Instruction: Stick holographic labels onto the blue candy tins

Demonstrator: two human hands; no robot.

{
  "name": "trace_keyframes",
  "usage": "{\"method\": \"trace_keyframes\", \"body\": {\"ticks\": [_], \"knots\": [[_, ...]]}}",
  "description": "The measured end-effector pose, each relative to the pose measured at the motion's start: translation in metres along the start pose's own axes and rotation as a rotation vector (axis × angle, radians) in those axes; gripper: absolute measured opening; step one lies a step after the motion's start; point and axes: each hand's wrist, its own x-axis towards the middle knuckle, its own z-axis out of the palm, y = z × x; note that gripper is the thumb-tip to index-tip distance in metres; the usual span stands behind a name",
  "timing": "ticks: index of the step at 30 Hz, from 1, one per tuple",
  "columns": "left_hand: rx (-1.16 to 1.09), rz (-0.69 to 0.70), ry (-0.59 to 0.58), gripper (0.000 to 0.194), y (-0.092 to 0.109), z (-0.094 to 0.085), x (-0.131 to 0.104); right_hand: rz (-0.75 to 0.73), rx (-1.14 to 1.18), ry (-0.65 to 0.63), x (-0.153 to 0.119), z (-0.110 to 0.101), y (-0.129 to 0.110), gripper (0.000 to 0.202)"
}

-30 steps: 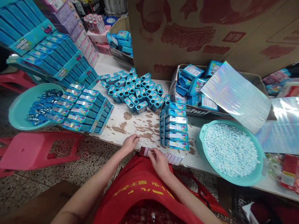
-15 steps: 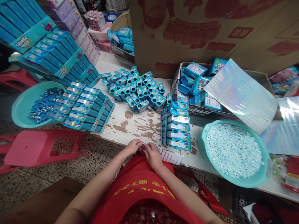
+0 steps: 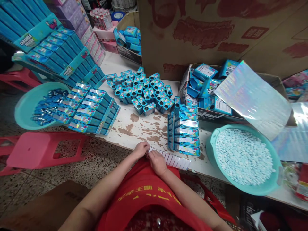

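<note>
At the table's front edge, my left hand (image 3: 141, 149) and my right hand (image 3: 157, 162) are close together with curled fingers. Both are at the left end of a strip of pale stickers (image 3: 176, 161) that lies along the edge under my right hand. The fingers of each hand are pinched on the strip's end; whether a sticker is coming off there is too small to see. Just beyond my right hand stands a row of blue candy boxes (image 3: 189, 131) with shiny tops. Farther back is a loose cluster of small blue boxes (image 3: 144, 89) with round holes on top.
A turquoise basin of pale candies (image 3: 245, 157) sits at the right. Shiny film sheets (image 3: 255, 99) overlap a carton of blue boxes. Left are stacked display boxes (image 3: 93, 112), a basin of blue wrapped pieces (image 3: 48, 106) and a red stool (image 3: 36, 150). A large carton (image 3: 204, 35) blocks the back.
The view has shifted slightly, so the scene sits a little farther right. My fingers have moved slightly at the strip's left end, where more of the pale strip shows between my hands.
</note>
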Motion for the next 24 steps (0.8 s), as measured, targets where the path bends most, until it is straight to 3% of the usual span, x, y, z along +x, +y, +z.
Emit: {"method": "trace_keyframes", "body": {"ticks": [4, 8, 10, 12, 14, 17, 20, 24], "knots": [[0.062, -0.032, 0.059, 0.011, 0.003, 0.0, 0.003, -0.083, 0.201, -0.063, -0.011, -0.027, -0.017, 0.011], [0.018, 0.038, 0.131, 0.024, 0.024, -0.01, -0.017, 0.16, 0.626, 0.098, -0.02, -0.087, -0.033, 0.01], [-0.187, 0.177, 0.07, 0.039, 0.043, -0.019, -0.038, 0.238, 0.748, 0.178, -0.024, -0.117, -0.039, 0.013], [-0.395, 0.324, -0.158, 0.048, 0.065, -0.026, -0.06, 0.283, 0.81, 0.251, -0.029, -0.14, -0.042, 0.015], [-0.391, 0.343, -0.323, 0.041, 0.086, -0.029, -0.078, 0.312, 0.825, 0.314, -0.034, -0.155, -0.043, 0.017], [-0.252, 0.295, -0.299, 0.023, 0.114, -0.027, -0.088, 0.357, 0.753, 0.445, -0.037, -0.165, -0.038, 0.018], [-0.143, 0.361, -0.261, 0.025, 0.143, -0.024, -0.08, 0.408, 0.611, 0.616, -0.028, -0.173, -0.026, 0.016], [-0.115, 0.479, -0.258, 0.035, 0.186, -0.026, -0.05, 0.44, 0.49, 0.769, 0.003, -0.195, 0.003, 0.017]]}}
